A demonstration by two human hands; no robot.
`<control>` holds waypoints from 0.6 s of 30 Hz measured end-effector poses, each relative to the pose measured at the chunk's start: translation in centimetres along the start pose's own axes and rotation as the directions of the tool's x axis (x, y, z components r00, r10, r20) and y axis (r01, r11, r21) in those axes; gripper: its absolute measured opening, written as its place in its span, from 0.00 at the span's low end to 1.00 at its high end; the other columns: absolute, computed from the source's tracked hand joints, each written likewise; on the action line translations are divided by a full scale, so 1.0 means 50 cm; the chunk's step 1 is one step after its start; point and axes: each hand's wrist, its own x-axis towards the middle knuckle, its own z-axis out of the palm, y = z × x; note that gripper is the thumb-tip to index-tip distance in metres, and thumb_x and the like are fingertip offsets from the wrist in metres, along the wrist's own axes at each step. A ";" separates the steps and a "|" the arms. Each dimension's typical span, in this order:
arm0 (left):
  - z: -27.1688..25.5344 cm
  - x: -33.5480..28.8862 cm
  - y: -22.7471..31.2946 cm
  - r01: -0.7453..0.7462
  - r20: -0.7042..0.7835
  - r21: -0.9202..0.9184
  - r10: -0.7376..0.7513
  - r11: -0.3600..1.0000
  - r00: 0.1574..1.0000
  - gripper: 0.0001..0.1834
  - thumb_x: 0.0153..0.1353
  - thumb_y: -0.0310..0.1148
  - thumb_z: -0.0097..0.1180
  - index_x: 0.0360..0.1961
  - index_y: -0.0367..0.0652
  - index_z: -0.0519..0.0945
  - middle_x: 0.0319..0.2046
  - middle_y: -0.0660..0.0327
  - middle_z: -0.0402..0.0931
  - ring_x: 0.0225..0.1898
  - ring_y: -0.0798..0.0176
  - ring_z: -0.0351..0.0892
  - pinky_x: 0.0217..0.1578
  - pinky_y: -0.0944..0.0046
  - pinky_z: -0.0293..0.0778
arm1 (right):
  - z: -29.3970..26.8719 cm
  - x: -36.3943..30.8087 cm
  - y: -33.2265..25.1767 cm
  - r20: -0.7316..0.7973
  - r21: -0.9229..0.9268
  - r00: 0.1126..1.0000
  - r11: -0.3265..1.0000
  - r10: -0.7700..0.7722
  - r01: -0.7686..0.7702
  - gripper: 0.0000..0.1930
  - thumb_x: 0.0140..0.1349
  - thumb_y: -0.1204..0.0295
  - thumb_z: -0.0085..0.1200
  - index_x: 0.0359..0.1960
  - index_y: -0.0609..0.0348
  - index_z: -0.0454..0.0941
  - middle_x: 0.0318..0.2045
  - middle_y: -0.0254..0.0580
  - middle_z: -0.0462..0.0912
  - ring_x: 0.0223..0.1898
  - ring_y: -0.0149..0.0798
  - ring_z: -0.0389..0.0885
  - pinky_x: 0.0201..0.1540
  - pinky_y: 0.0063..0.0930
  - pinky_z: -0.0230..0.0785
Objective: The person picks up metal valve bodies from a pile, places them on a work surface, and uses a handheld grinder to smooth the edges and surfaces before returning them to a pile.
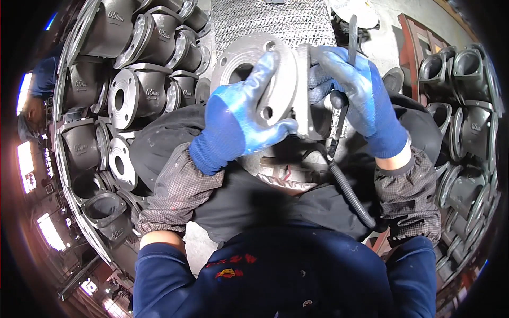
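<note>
A grey flanged metal casting [289, 87], shaped like a valve body, is between my hands above my lap. My left hand [238, 106], in a blue coated glove, clasps its round bolt-holed flange, thumb and fingers spread around the rim. On the casting's right side my gloved right hand [352, 85] is closed, its fingers curled beside the squarer flange. A slim dark hand tool [336, 122] passes through that hand, one end sticking up past the fingers. From its lower end runs a black ribbed hose [350, 196]. The right fingertips are partly hidden.
Many similar castings [138, 98] are stacked at the left, and more castings [464, 127] stand at the right beside a reddish frame [411, 58]. Ahead lies a ridged metal surface [270, 24]. A pale round object [358, 13] is at the far right.
</note>
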 end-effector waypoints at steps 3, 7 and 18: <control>-0.012 -0.021 -0.022 -0.060 -0.086 -0.013 0.059 0.998 0.995 0.49 0.34 0.41 0.69 0.61 0.40 0.63 0.26 0.51 0.78 0.22 0.53 0.78 0.26 0.61 0.74 | -0.047 0.013 -0.047 0.126 -0.359 0.960 0.890 -0.251 0.280 0.22 0.66 0.56 0.35 0.48 0.60 0.75 0.31 0.42 0.83 0.26 0.23 0.79 0.22 0.09 0.59; -0.015 -0.043 -0.040 -0.038 -0.065 0.055 0.041 0.998 0.997 0.48 0.34 0.44 0.70 0.59 0.39 0.65 0.25 0.52 0.79 0.21 0.53 0.77 0.25 0.61 0.73 | -0.131 0.034 0.034 -0.075 -0.031 0.967 0.970 -0.244 0.243 0.24 0.67 0.57 0.32 0.50 0.64 0.73 0.35 0.45 0.83 0.29 0.22 0.79 0.22 0.08 0.56; -0.026 -0.048 -0.084 0.102 0.118 0.393 -0.160 0.914 0.980 0.51 0.42 0.49 0.63 0.62 0.31 0.56 0.26 0.48 0.77 0.25 0.53 0.79 0.27 0.60 0.76 | 0.065 0.034 0.169 0.172 0.175 0.907 0.895 0.383 -0.411 0.20 0.68 0.62 0.36 0.53 0.63 0.67 0.44 0.50 0.79 0.39 0.31 0.80 0.28 0.13 0.63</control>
